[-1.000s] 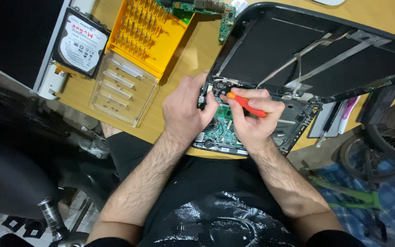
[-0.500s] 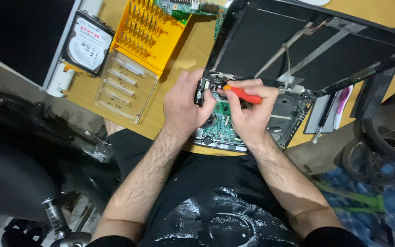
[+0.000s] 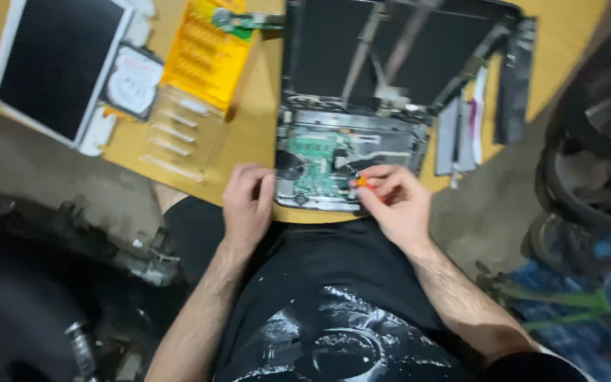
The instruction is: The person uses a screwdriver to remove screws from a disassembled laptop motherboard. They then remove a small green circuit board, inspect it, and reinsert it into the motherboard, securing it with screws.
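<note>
Right hand (image 3: 397,201): fingers pinched together on a small orange-handled screwdriver (image 3: 361,181), over the green circuit board.
Left hand (image 3: 247,201): curled loosely, gripping nothing, resting beside the laptop's left edge.
Opened black laptop (image 3: 351,152): at the wooden table's (image 3: 259,134) near edge.

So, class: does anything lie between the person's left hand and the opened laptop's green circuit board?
Nothing visible does. The left hand rests at the laptop base's near-left edge, beside the green circuit board. The right hand holds an orange-handled screwdriver on the board's right.
</note>
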